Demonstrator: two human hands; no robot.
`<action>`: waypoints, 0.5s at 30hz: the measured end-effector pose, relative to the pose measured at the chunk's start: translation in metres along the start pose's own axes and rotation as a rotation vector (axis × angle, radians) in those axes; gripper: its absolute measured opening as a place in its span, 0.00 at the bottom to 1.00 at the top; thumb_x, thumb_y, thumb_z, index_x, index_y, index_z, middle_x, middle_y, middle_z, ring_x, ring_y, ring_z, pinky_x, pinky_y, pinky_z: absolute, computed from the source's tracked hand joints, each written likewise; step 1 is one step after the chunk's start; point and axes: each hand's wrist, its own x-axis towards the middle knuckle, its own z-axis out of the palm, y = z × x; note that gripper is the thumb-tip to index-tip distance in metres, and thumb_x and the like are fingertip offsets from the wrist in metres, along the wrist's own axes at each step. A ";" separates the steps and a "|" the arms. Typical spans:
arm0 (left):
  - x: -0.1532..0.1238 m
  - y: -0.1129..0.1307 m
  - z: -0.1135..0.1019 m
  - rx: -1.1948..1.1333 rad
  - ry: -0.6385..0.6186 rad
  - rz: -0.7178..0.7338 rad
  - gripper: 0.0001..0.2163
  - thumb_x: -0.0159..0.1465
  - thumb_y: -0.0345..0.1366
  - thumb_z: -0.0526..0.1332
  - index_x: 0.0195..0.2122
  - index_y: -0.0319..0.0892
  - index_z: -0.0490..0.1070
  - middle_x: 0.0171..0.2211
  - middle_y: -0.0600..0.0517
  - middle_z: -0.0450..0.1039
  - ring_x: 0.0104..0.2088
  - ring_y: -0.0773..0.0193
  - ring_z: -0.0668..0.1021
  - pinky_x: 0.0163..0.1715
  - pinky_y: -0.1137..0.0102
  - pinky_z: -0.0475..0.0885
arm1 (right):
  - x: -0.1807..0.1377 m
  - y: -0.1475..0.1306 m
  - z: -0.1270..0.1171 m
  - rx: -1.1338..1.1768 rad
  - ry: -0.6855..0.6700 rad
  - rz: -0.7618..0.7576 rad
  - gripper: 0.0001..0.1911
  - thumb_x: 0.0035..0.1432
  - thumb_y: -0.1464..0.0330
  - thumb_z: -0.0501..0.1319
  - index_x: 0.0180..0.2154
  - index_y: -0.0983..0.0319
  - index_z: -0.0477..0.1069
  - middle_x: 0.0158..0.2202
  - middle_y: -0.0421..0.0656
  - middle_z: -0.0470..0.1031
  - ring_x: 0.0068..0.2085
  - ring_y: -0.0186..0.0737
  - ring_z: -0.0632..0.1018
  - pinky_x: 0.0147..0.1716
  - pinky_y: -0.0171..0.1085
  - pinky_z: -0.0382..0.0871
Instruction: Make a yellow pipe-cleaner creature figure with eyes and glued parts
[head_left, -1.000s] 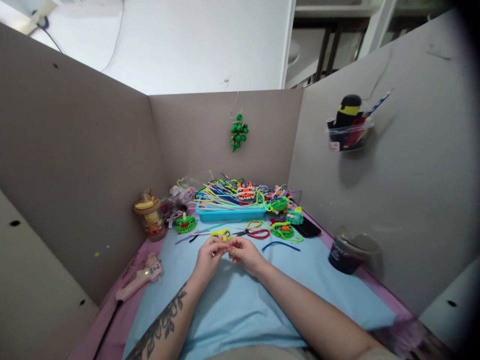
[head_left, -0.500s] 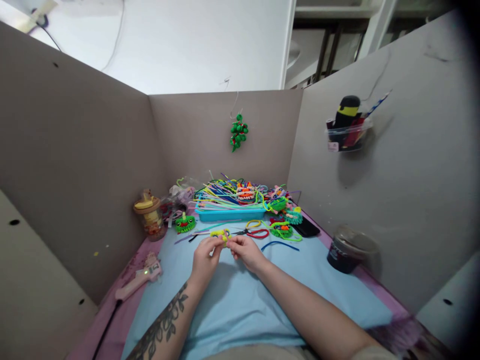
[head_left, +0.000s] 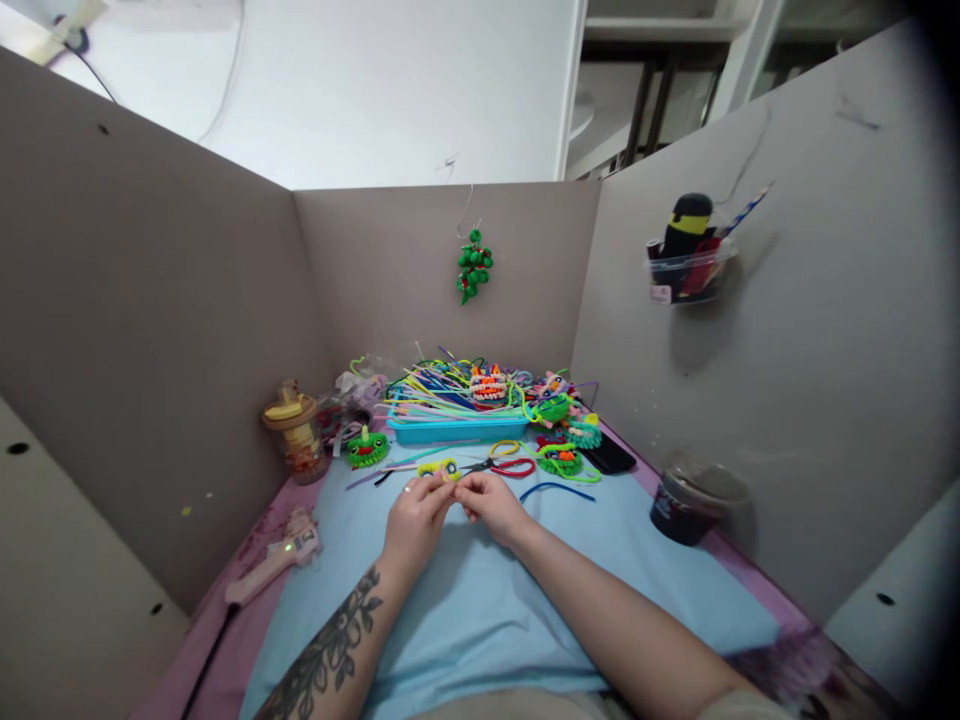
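My left hand (head_left: pixel 417 515) and my right hand (head_left: pixel 491 502) meet over the blue cloth (head_left: pixel 487 600), thumbs and fingertips pinched together. What they pinch is too small and covered by the fingers to name. Just beyond the fingertips is a small yellow fuzzy piece (head_left: pixel 429 469) with dark round spots; whether the fingers touch it I cannot tell. Close behind my right hand lie scissors (head_left: pixel 514 467) with red and yellow handles. A blue pipe cleaner (head_left: pixel 559 487) curves on the cloth to the right.
A blue tray (head_left: pixel 457 432) heaped with pipe cleaners stands at the back. Green fuzzy figures (head_left: pixel 367 449) sit on both sides. A pink glue gun (head_left: pixel 274 568) and a lidded cup (head_left: pixel 296 440) are left; a phone (head_left: pixel 611 455) and dark tub (head_left: pixel 686 505) are right.
My left hand has turned slightly, its fingers closing nearer to my right fingertips. The pinkish bit that showed above the fingers is now mostly hidden. The view has shifted a little.
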 end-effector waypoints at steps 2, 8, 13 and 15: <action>0.000 0.000 0.002 -0.021 0.014 0.009 0.09 0.62 0.35 0.56 0.39 0.44 0.75 0.36 0.47 0.74 0.38 0.61 0.74 0.40 0.66 0.70 | 0.000 0.000 0.000 -0.013 -0.003 -0.005 0.14 0.45 0.61 0.65 0.23 0.64 0.66 0.14 0.33 0.62 0.16 0.27 0.62 0.15 0.28 0.54; -0.004 -0.010 0.010 -0.123 0.016 -0.041 0.08 0.60 0.35 0.57 0.37 0.43 0.74 0.35 0.48 0.75 0.38 0.61 0.75 0.38 0.66 0.72 | -0.002 -0.002 0.003 -0.034 -0.006 0.005 0.15 0.44 0.59 0.65 0.22 0.65 0.68 0.14 0.34 0.63 0.16 0.27 0.62 0.15 0.29 0.54; -0.006 -0.013 0.011 -0.229 -0.042 -0.113 0.07 0.59 0.33 0.58 0.35 0.43 0.75 0.34 0.49 0.75 0.36 0.63 0.76 0.37 0.69 0.71 | -0.003 -0.001 0.003 -0.056 0.021 -0.004 0.15 0.45 0.59 0.64 0.24 0.64 0.69 0.15 0.34 0.64 0.16 0.27 0.63 0.16 0.29 0.56; -0.007 -0.012 0.011 -0.253 -0.040 -0.142 0.06 0.59 0.33 0.58 0.34 0.43 0.75 0.33 0.49 0.75 0.35 0.62 0.76 0.37 0.69 0.71 | -0.003 0.001 0.003 -0.050 0.023 -0.020 0.15 0.45 0.58 0.64 0.24 0.64 0.68 0.15 0.34 0.64 0.16 0.27 0.63 0.16 0.29 0.56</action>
